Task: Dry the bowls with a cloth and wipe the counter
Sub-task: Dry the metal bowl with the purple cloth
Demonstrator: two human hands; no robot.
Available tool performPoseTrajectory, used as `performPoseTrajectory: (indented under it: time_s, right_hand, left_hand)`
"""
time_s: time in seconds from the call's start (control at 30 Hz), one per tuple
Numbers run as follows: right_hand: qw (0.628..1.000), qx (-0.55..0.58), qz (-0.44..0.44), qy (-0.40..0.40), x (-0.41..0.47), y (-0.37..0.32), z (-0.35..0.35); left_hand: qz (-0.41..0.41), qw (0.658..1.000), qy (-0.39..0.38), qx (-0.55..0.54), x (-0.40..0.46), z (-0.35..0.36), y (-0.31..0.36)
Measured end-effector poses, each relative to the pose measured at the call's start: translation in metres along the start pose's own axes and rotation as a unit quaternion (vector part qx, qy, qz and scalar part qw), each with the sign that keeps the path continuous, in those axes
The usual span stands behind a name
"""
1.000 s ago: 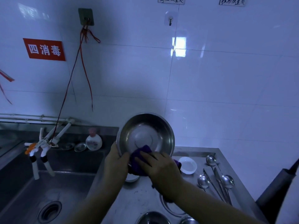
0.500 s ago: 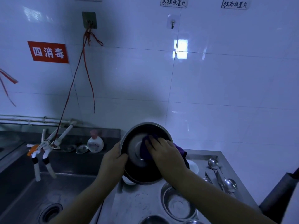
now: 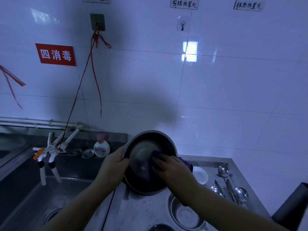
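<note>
Dim white-tiled wall, steel sink

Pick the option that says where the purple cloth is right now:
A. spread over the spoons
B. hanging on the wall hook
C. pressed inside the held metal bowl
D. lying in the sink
C: the right hand presses the cloth inside the bowl, whose rim the left hand grips.
</note>
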State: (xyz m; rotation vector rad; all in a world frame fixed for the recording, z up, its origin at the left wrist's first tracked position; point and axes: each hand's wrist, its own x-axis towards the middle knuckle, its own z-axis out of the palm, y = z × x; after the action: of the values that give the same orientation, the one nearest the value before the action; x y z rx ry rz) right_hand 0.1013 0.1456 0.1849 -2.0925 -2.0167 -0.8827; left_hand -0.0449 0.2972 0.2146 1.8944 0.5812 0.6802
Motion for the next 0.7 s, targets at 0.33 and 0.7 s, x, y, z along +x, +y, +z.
performPoseTrajectory:
  time_s: [0.33, 0.7]
  right_hand:
    - [0.993, -0.034, -0.078, 0.078, 0.029, 0.011, 0.006]
    - [0.99, 0.084, 0.107, 0.034, -0.009, -0.015, 0.023]
  left_hand:
    - [-0.021, 0.997, -0.045, 0.058, 0.005, 0.012, 0.001]
    - [0.029, 0.995, 0.073, 0.059, 0.006, 0.008, 0.004]
